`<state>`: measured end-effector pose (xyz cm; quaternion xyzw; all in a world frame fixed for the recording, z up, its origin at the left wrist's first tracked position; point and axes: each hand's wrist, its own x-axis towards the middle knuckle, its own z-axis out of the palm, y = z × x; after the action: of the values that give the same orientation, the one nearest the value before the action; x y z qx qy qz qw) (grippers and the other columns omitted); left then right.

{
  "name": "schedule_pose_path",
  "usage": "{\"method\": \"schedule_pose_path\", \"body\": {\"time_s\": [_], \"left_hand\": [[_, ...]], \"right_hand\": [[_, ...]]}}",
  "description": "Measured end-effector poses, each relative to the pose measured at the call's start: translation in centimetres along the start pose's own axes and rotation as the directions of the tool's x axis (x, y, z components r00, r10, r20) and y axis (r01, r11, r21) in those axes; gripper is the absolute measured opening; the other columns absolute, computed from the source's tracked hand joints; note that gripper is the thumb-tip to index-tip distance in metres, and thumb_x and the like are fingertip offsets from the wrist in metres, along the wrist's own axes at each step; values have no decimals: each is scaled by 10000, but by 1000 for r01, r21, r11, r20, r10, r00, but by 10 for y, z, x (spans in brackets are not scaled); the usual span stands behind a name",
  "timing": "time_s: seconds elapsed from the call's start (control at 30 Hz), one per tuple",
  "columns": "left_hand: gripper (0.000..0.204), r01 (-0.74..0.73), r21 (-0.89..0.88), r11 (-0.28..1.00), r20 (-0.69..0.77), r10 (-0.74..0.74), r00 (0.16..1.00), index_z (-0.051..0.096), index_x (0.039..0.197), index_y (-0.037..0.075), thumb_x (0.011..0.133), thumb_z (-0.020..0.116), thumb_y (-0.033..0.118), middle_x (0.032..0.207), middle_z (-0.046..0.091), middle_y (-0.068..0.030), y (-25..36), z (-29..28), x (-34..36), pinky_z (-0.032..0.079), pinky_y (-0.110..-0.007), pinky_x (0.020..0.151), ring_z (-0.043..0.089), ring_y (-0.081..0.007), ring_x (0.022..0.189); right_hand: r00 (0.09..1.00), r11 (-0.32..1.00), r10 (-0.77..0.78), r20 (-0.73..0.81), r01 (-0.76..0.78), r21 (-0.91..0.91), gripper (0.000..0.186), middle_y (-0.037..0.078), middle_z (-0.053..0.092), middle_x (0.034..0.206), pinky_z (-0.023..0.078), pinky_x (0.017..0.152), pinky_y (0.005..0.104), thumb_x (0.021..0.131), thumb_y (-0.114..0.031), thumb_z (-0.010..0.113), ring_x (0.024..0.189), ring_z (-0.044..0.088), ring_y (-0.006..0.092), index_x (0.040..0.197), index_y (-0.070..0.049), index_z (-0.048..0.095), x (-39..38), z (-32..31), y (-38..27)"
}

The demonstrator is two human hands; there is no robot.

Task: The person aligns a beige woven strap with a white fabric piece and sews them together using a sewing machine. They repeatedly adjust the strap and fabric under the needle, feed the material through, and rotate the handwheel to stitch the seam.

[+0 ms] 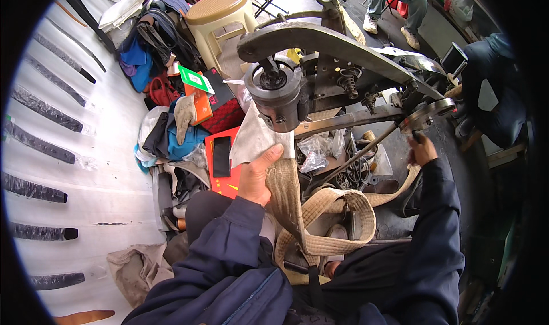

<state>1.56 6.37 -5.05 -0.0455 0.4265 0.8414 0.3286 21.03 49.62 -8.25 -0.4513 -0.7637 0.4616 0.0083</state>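
**A:** Describe the material under the machine head.

**B:** A flat piece of grey-white fabric (254, 136), matte and creased, lies below the round, dark metal head (274, 93) of the cobbler's sewing machine (337, 67). The machine arm is cast steel, curved and worn smooth. A beige woven webbing strap (320, 210), coarse and frayed, loops from the fabric toward 5 o'clock across the lap.

**A:** State of the hands?

**B:** The left hand (257, 173) has its fingers closed on the fabric and strap, thumb on top, at 6 o'clock from the head. The right hand (422, 149) is curled around the handle at the grey handwheel (426, 116), at 3 o'clock.

**A:** Surroundings?

**B:** No worktop is visible; the machine stands over cluttered ground. At 9 o'clock lie a black phone (221, 156) on a red packet (220, 165), bundled cloth and bags. A tan plastic stool (220, 16) stands at 11 o'clock. A white sheet (74, 153) with dark strips covers the far left.
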Motion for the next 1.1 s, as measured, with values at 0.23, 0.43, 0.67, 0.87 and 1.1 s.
{"method": "schedule_pose_path", "body": {"time_s": [0.23, 0.43, 0.67, 0.87, 1.1], "left_hand": [[329, -19, 0, 1000, -14, 19, 1000, 672, 1129, -57, 911, 731, 182, 974, 714, -162, -1, 3, -1, 581, -377, 730, 704, -254, 805], [327, -26, 17, 1000, -17, 27, 1000, 667, 1135, -50, 910, 729, 179, 978, 716, -164, 2, 7, 0, 582, -377, 719, 705, -249, 804], [288, -15, -4, 1000, -5, 15, 1000, 669, 1110, -31, 903, 730, 161, 949, 714, -153, 6, 12, -3, 581, -382, 704, 707, -252, 787], [270, 22, -32, 999, -35, -23, 999, 668, 1104, -26, 905, 725, 148, 926, 714, -147, 9, 18, -5, 585, -390, 666, 706, -256, 735], [270, -12, -2, 1000, -2, 12, 1000, 664, 1121, -18, 907, 720, 135, 945, 717, -135, 11, 18, -3, 588, -376, 694, 709, -241, 766]], "right_hand": [[838, 875, -473, -271, 482, -35, 168, 0, 539, 673, 403, 492, 254, 980, -168, 637, 553, 507, 85, 987, 0, 642, -56, -29, -82], [590, 826, -526, -613, 183, -533, 215, 91, 539, 682, 439, 524, 338, 991, -263, 621, 560, 557, 178, 1002, -52, 587, 25, -84, -7], [999, 999, -9, 42, 7, 47, 264, 147, 633, 705, 507, 567, 378, 961, -255, 657, 612, 674, 282, 1032, -11, 586, -5, 1, -4], [841, 853, -509, -182, 522, 30, 208, -12, 503, 640, 391, 483, 258, 990, -212, 641, 527, 510, 98, 1029, -8, 628, -66, -12, -78], [746, 923, -360, -560, 197, -331, 271, 210, 653, 861, 489, 702, 427, 967, -291, 623, 763, 629, 360, 1044, -32, 608, 20, -86, -9]]}}
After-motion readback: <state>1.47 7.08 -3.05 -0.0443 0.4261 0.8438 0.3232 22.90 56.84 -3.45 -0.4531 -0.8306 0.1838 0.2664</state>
